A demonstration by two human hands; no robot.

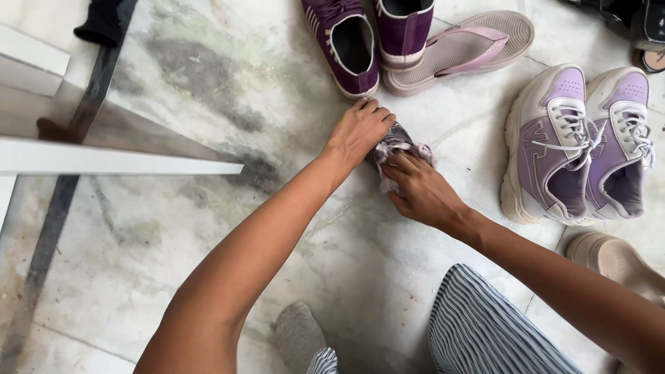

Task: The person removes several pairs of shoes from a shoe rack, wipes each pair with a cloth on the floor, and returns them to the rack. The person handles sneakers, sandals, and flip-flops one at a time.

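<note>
Hands at frame centre: left hand (360, 129) and right hand (421, 188) both grasp a crumpled cloth (400, 147) on the floor (208, 83); loosened grip could drop it.

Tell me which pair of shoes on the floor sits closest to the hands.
The dark purple sneakers, just above the left hand. The lilac-and-white trainers stand farther off, right of the right hand; both hands hold a crumpled cloth.

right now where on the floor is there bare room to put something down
Bare marble floor lies left of the hands, between the white frame and dark purple sneakers. Another patch sits below the forearms. Crowded to the right: lilac sneakers, pink sandal, and both hands on the crumpled cloth.
</note>
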